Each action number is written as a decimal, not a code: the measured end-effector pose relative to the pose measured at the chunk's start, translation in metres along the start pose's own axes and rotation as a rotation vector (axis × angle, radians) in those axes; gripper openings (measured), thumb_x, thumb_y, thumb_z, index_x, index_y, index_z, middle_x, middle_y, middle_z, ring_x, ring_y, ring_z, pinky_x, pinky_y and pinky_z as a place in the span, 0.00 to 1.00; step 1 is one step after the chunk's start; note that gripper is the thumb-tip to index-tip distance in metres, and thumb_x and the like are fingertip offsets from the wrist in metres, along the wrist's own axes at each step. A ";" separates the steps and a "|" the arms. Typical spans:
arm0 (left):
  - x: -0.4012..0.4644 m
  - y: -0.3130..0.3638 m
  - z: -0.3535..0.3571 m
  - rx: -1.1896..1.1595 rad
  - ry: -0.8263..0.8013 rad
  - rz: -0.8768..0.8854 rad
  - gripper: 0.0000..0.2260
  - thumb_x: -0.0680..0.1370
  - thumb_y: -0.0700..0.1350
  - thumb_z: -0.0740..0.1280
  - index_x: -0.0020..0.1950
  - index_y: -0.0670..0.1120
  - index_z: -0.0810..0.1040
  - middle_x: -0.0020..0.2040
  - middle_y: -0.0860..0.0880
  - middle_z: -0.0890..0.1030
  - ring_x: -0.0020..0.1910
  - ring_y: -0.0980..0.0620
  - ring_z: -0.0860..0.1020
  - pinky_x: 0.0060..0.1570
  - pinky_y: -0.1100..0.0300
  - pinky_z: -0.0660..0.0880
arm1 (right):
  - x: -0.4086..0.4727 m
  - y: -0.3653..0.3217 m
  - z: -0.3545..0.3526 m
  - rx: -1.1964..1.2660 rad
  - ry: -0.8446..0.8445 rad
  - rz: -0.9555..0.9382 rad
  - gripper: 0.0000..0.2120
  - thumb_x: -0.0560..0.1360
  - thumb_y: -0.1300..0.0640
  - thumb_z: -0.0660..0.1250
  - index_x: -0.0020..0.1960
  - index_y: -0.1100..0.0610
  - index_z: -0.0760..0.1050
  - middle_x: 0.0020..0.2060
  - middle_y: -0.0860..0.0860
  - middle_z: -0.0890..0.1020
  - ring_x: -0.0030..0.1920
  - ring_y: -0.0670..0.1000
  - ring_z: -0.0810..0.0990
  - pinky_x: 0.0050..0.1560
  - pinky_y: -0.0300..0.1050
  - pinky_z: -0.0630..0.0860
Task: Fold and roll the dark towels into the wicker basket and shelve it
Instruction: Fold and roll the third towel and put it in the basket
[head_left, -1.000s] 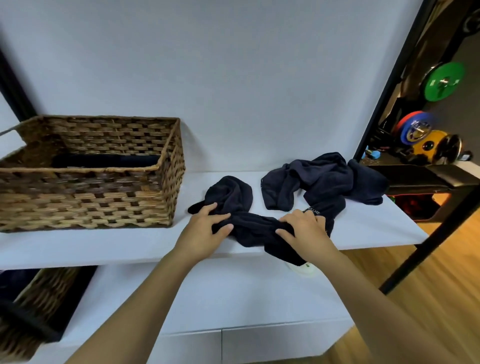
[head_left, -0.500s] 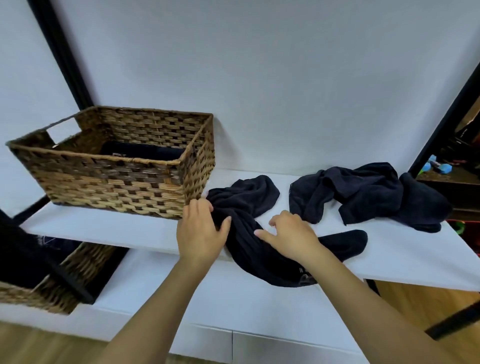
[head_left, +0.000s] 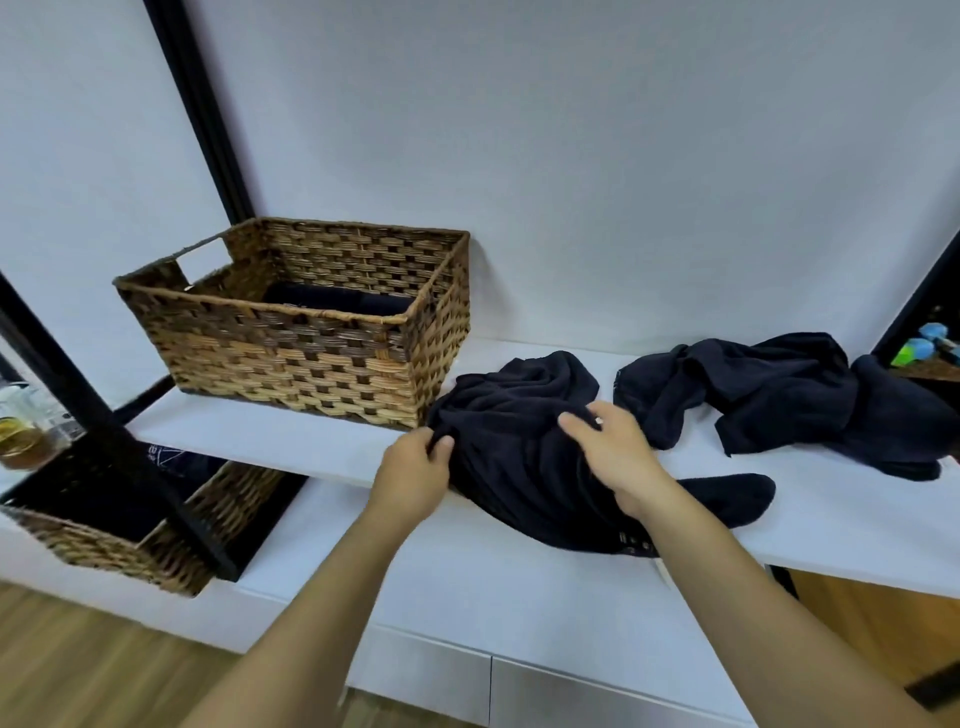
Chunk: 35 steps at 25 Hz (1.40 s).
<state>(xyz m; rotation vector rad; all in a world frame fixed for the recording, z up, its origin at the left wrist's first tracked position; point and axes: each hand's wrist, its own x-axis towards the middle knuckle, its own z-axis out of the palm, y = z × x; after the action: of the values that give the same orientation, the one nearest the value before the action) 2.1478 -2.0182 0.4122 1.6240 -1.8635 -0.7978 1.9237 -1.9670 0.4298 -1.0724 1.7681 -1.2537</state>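
— White shelf (head_left: 311, 441), plain wall behind. How many dark towels?
— Two loose: a crumpled near towel (head_left: 519, 441) at the front edge, a second towel (head_left: 779, 395) at its 2 o'clock. A third dark roll (head_left: 332, 301) lies inside the wicker basket (head_left: 291, 358), at 10 o'clock.
— Each grip?
— Left hand (head_left: 413, 475) pinches the near towel's left edge; right hand (head_left: 615, 452) rests on it, fingers loosely bent.
— Other baskets?
— One lower basket (head_left: 104, 535), at 8 o'clock.

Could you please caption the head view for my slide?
Both hands, left and right, gather a crumpled dark towel beside the wicker basket.
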 end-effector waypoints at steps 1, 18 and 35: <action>0.002 -0.001 -0.011 -0.238 0.016 -0.061 0.10 0.85 0.48 0.59 0.48 0.47 0.76 0.47 0.48 0.80 0.51 0.45 0.79 0.51 0.52 0.76 | 0.001 -0.004 -0.005 0.194 0.078 0.031 0.08 0.79 0.54 0.68 0.50 0.59 0.78 0.45 0.53 0.82 0.47 0.52 0.80 0.48 0.45 0.76; -0.062 -0.169 -0.105 -0.659 -0.022 -0.415 0.15 0.84 0.50 0.62 0.48 0.41 0.80 0.44 0.45 0.81 0.44 0.46 0.78 0.48 0.47 0.77 | -0.093 0.015 0.102 0.157 -0.097 0.167 0.13 0.81 0.56 0.61 0.39 0.59 0.73 0.38 0.55 0.78 0.40 0.56 0.75 0.44 0.53 0.72; -0.186 -0.336 -0.213 -0.306 0.418 -0.691 0.13 0.84 0.48 0.62 0.43 0.43 0.76 0.41 0.45 0.75 0.40 0.47 0.73 0.43 0.52 0.73 | -0.135 0.054 0.278 0.180 -0.409 0.427 0.10 0.84 0.60 0.58 0.53 0.61 0.78 0.47 0.56 0.83 0.47 0.54 0.82 0.48 0.46 0.79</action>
<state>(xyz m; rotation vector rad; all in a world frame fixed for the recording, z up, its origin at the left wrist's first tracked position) 2.5535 -1.8855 0.3080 2.0450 -0.8386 -0.8680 2.2130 -1.9370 0.3117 -0.7321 1.4398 -0.8405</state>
